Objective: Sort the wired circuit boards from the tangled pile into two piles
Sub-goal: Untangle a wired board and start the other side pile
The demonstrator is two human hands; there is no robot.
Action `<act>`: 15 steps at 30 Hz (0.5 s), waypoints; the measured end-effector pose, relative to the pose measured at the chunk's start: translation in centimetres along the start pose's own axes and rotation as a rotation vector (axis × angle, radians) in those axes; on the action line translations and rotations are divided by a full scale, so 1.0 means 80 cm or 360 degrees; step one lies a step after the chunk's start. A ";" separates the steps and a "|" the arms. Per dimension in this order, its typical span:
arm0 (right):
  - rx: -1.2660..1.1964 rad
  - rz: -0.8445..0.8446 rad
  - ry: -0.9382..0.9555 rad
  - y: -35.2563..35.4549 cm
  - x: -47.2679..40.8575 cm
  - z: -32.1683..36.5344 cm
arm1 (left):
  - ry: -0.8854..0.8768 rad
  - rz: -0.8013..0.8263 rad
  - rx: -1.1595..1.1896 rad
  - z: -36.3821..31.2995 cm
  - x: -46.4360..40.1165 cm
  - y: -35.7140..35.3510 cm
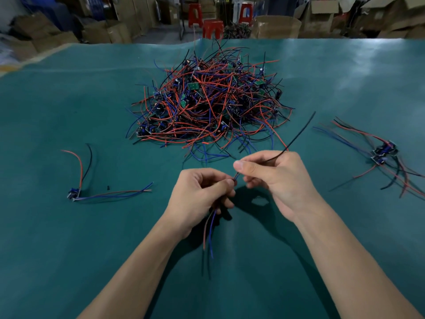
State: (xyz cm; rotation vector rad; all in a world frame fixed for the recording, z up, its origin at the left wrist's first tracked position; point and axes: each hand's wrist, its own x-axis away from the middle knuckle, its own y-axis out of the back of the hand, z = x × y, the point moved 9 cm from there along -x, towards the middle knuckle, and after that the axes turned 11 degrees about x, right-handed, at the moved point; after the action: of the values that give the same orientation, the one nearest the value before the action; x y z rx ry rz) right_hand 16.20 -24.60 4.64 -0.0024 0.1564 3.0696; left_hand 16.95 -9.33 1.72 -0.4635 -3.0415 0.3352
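While raised over the green table (69, 249) at lower middle: left hand (197, 199) curled round red and blue wires (210, 229), right hand (276, 178) pinching black wire (299, 134).

Dim indoor light, wide-angle view.
Pale glare streaks the teal fabric table cover (358, 72) at upper right; hands cast soft shadows toward the viewer; background boxes blur, edges bow.

A green-covered desk (69, 249) carries a big tangled pile (207, 104) of wired boards at its middle. One wired board (74, 194) lies alone at the left, a tiny black bit (108, 187) beside it. A small pile (384, 153) sits at the right.
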 end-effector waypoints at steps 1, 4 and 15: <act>-0.0044 0.0010 -0.0041 0.001 0.000 -0.002 | 0.0017 0.0045 -0.0009 0.000 0.001 -0.003; -0.0127 0.0023 -0.0145 0.008 -0.001 -0.006 | 0.0046 0.0164 -0.0047 0.000 0.003 -0.011; -0.0636 -0.0330 -0.0477 0.066 -0.007 -0.033 | 0.0134 0.0400 -0.0154 0.001 0.011 -0.024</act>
State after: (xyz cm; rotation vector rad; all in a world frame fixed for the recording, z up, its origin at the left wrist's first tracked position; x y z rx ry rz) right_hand 16.39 -30.12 2.51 0.3895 -0.4416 2.7948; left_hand 15.53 -10.84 2.08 -0.8465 -2.9295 0.1722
